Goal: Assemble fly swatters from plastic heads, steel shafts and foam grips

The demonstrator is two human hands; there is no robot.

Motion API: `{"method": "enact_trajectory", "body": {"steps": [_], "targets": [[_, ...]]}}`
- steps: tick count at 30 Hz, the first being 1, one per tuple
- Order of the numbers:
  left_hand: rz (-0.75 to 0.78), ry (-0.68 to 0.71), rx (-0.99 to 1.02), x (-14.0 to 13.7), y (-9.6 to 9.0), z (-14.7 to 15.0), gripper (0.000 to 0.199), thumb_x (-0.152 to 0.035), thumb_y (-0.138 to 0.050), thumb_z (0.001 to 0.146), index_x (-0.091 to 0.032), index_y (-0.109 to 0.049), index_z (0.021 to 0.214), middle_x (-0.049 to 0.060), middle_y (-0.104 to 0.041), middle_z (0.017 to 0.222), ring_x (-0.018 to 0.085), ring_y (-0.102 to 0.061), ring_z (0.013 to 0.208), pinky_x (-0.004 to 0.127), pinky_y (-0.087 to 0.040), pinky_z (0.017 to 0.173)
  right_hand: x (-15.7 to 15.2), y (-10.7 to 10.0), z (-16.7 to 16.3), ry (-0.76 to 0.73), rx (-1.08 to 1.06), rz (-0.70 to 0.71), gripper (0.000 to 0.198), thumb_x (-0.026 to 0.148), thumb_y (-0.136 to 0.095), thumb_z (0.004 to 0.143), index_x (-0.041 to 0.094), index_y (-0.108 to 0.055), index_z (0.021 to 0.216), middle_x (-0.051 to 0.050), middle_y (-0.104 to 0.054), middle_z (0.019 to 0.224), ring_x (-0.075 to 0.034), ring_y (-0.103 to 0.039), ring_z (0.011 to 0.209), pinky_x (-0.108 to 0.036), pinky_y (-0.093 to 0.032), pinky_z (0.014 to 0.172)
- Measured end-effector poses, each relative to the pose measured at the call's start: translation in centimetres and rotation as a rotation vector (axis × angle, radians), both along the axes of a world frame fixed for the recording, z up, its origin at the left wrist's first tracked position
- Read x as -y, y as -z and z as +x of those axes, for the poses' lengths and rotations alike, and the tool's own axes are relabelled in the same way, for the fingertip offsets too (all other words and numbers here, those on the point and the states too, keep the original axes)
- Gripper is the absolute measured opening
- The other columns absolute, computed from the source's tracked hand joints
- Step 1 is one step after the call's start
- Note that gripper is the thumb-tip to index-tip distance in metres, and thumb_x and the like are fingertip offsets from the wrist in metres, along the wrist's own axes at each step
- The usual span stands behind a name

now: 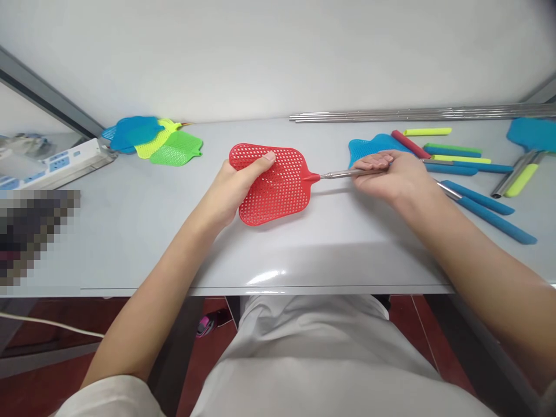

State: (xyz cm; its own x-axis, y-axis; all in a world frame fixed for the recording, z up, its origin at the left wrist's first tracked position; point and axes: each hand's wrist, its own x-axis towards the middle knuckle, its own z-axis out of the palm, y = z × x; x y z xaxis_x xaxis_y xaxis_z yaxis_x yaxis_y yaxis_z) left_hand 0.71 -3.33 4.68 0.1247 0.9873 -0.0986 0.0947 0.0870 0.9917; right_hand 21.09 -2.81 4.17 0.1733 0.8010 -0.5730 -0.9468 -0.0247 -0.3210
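Observation:
A red fly swatter (278,194) with a perforated head is held level above the table. My left hand (237,185) grips the far side of its head, thumb on top and the other fingers hidden underneath. My right hand (391,174) is palm up with its fingers curled around the thin metal rod (341,174) joined to the red head. Beyond that hand, a rod with a blue foam sleeve (482,167) comes out; whether it is the same rod, I cannot tell. A blue swatter head (376,145) lies behind my right hand.
Blue, yellow and green swatter heads (176,149) are piled at the back left, near a white power strip (80,164). Long metal rods (417,113) lie along the wall. Several coloured foam sleeves (428,132) and a blue swatter (532,134) lie at the right.

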Motion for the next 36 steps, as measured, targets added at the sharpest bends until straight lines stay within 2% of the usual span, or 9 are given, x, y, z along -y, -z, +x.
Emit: {"method": "enact_trajectory", "body": {"steps": [11, 17, 25, 36], "targets": [[0.032, 0.042, 0.041, 0.1, 0.7, 0.0, 0.023, -0.038, -0.059, 0.069, -0.017, -0.062, 0.081, 0.003, -0.067, 0.082, 0.021, -0.062, 0.083, 0.031, -0.052, 0.070, -0.3, 0.9, -0.2, 0.085, -0.030, 0.006, 0.021, 0.005, -0.026, 0.067, 0.018, -0.014, 0.056, 0.007, -0.016, 0.038, -0.005, -0.019, 0.029, -0.016, -0.018, 0.030], [0.039, 0.041, 0.046, -0.2, 1.5, -0.1, 0.023, -0.036, -0.064, 0.065, -0.017, -0.062, 0.076, 0.004, -0.068, 0.080, 0.020, -0.064, 0.078, 0.028, -0.054, 0.064, 0.0, 2.0, -0.9, 0.144, -0.026, 0.055, 0.023, 0.009, -0.028, 0.071, 0.018, -0.011, 0.057, 0.007, -0.014, 0.038, -0.005, -0.017, 0.029, -0.016, -0.016, 0.029], [-0.139, 0.075, 0.140, -0.7, 2.6, -0.1, 0.022, -0.033, -0.065, 0.064, -0.016, -0.062, 0.077, 0.005, -0.068, 0.080, 0.020, -0.065, 0.072, 0.030, -0.055, 0.059, 0.3, 2.4, -1.1, 0.174, 0.020, 0.096, 0.026, 0.016, -0.029, 0.076, 0.019, -0.010, 0.059, 0.008, -0.011, 0.040, -0.005, -0.014, 0.030, -0.017, -0.015, 0.030], [-0.226, 0.123, 0.215, -0.6, 2.5, -0.3, 0.018, -0.028, -0.064, 0.067, -0.014, -0.063, 0.079, 0.006, -0.069, 0.081, 0.020, -0.065, 0.071, 0.031, -0.055, 0.062, 0.4, 2.4, -1.4, 0.198, 0.010, 0.118, 0.027, 0.019, -0.028, 0.078, 0.019, -0.008, 0.059, 0.008, -0.009, 0.041, -0.006, -0.012, 0.032, -0.018, -0.013, 0.030]]}}
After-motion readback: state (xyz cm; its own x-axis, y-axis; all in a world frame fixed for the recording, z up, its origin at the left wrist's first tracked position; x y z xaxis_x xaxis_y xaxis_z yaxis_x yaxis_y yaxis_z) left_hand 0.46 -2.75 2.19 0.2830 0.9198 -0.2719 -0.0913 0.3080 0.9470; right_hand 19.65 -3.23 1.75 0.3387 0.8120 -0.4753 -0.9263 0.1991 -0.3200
